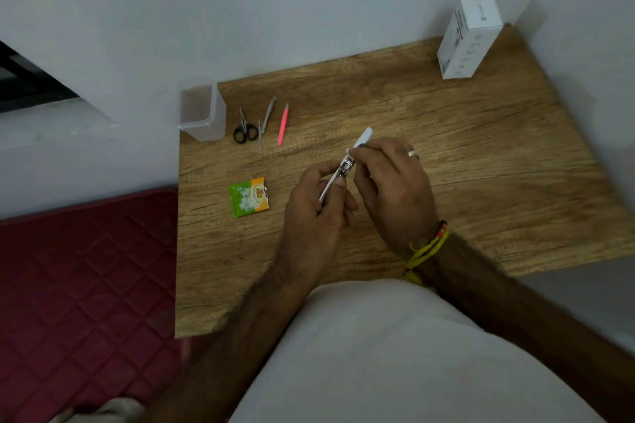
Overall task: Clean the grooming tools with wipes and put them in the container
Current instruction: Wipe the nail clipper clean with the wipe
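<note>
Over the middle of the wooden table point(446, 134), my left hand point(316, 213) grips a metal nail clipper point(338, 175) by its lower end. My right hand point(395, 182) pinches a white wipe point(362, 139) against the clipper's upper part. A clear plastic container point(201, 113) stands at the table's far left corner. Beside it lie small black-handled scissors point(244, 129), a metal nipper point(266, 120) and a pink tool point(282, 124). A torn green and orange wipe sachet point(249, 196) lies left of my hands.
A white carton point(467, 38) stands at the table's far right corner against the wall. A dark red quilted mattress point(79, 285) lies left of the table. My white-clad lap fills the lower middle of the view.
</note>
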A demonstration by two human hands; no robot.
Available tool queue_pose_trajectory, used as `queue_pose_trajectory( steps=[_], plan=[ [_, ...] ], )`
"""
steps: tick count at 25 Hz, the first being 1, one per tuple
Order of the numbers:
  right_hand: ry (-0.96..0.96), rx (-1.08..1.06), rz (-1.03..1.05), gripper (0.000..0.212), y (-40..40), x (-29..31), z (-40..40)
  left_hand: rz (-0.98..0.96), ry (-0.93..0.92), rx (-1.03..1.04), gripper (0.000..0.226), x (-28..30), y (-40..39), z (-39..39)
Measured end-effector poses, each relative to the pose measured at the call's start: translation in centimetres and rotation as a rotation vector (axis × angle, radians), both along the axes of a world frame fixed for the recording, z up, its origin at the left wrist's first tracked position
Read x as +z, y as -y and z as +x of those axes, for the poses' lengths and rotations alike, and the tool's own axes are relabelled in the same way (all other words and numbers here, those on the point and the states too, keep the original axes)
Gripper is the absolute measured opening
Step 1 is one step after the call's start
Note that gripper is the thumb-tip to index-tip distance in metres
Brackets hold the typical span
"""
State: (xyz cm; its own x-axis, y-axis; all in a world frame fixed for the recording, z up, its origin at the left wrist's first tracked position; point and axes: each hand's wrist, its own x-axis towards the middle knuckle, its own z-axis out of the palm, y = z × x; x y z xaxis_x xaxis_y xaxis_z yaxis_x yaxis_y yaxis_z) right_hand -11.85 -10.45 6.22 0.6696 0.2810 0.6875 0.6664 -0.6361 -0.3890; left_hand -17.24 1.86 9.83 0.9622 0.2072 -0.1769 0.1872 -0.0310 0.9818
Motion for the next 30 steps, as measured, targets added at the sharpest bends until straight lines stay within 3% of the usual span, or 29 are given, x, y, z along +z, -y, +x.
queue_pose_trajectory(
  steps=[15, 30],
  plan=[
    [-0.144, 0.015, -0.026, 0.017, 0.0, -0.5, 0.3, -0.03, -0.008, -0.014, 0.02, -0.3, 0.0, -0.2],
    [-0.152, 0.046, -0.004, 0.014, 0.1, -0.3, 0.9, -0.01, -0.012, -0.001, 0.019, -0.5, 0.1, -0.1]
  ],
)
